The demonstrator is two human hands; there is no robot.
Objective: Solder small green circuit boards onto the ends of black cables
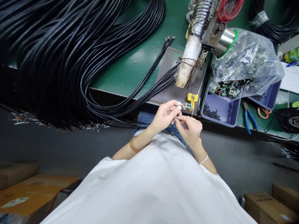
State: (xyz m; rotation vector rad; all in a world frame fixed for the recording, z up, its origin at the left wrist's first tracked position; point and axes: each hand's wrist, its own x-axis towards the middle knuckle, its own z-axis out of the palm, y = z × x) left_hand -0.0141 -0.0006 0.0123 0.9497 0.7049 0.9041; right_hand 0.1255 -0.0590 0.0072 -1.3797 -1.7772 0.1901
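My left hand is closed in a pinch at the table's front edge, with thin coloured wire ends poking out past its fingertips. Just beyond them sits a small green circuit board in a yellow holder. Close beside, my right hand has thumb and forefinger pressed together near the left fingers; what they grip, if anything, is hidden. Above the board, a soldering iron slants down next to a wrapped exhaust hose.
Black cables cover the left side and hang over the edge. On the right are a purple tray of short black tubes, a plastic bag of circuit boards, a solder reel, blue-handled pliers and orange-handled scissors. Cardboard boxes stand below.
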